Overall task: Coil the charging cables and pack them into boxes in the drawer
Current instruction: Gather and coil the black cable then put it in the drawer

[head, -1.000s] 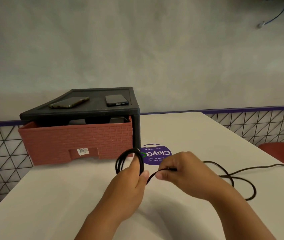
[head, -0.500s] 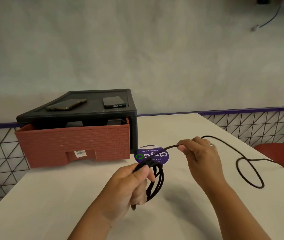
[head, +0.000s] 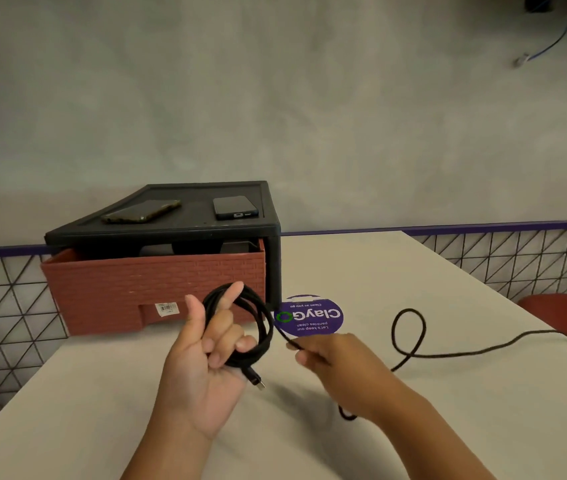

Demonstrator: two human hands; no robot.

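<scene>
A black charging cable [head: 261, 327] is partly wound in loops around the fingers of my left hand [head: 206, 368], palm up, with its plug hanging below the hand. My right hand [head: 330, 355] pinches the cable just right of the coil. The loose rest of the cable [head: 410, 327] trails right across the white table [head: 413, 427] with one loop in it. Behind my hands the reddish brick-patterned drawer [head: 154, 285] stands pulled out of a black cabinet [head: 178, 230]. Dark boxes show inside it, mostly hidden.
Two phones [head: 140, 213] [head: 235, 206] lie on top of the cabinet. A purple round sticker [head: 313, 318] is on the table by the cabinet. A red chair [head: 566, 313] stands at the right edge. A wire mesh fence borders the table behind.
My left hand has turned palm up and raised the coil. My right hand has come down and nearer to the coil, pulling the loose cable closer.
</scene>
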